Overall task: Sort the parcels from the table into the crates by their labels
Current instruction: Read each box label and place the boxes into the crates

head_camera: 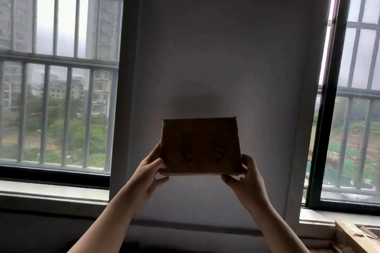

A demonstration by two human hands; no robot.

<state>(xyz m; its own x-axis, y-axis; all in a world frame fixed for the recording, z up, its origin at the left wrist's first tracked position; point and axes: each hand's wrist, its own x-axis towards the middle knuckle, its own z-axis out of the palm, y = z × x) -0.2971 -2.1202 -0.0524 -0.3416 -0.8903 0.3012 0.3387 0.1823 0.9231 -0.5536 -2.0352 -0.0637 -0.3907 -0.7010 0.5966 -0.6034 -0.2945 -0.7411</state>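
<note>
Between the two windows, before the grey wall [226, 47]: a cardboard parcel [200, 146] is held up in the air by both hands, its lower edge level and its near face turned to the camera
Hard to make out on the parcel: the near face lies in deep shadow against the light; two faint darker smudges show low on it, but no writing or label can be read
Hidden on the parcel: its far side, its underside and most of its flanks
Left grip: the left hand [151, 172] pinches the parcel's lower left corner, thumb laid on the near face, fingers curled under the bottom edge; the fingertips behind the box cannot be seen
Right grip: the right hand [246, 176] pinches the lower right corner, thumb against the side edge, fingers curled under the bottom; how far they reach behind is hidden
Forearms: both bare, rising from the bottom edge of the view, which cuts them off
Look of the parcel: brown card, box-shaped, wider than tall, seeming narrower at the top than at the bottom; top corners a little frayed, a seam or flap edge down the left side
Lower right corner: pale wooden slats [357, 236], cut off by the frame; whether they belong to a crate cannot be told
Windows: barred left window [57, 68] and right window [353, 109], with blurred buildings and trees beyond
</note>
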